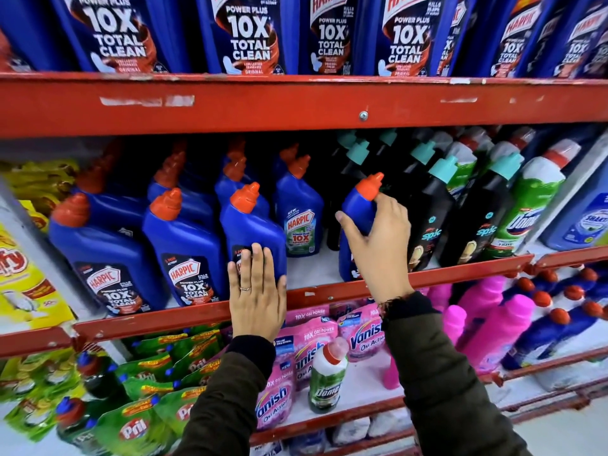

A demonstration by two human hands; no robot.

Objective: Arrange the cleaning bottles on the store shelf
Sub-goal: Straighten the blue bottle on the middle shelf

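Observation:
Blue Harpic bottles with orange caps stand in rows on the middle red shelf (316,296). My right hand (378,248) grips one blue Harpic bottle (358,205) by its shoulder, near the shelf's front edge, beside the black Spic bottles (431,218). My left hand (258,289) lies flat, fingers together, against the front of another blue Harpic bottle (250,228) at the end of the front row. A smaller Harpic bottle with a green label (301,212) stands between the two, further back.
Large blue Harpic bottles (246,34) fill the upper shelf. Green-and-white Domex bottles (526,205) stand to the right. Below are pink Vanish pouches (316,347), a lone Domex bottle (327,376), green Pril pouches (154,396) and pink bottles (493,324).

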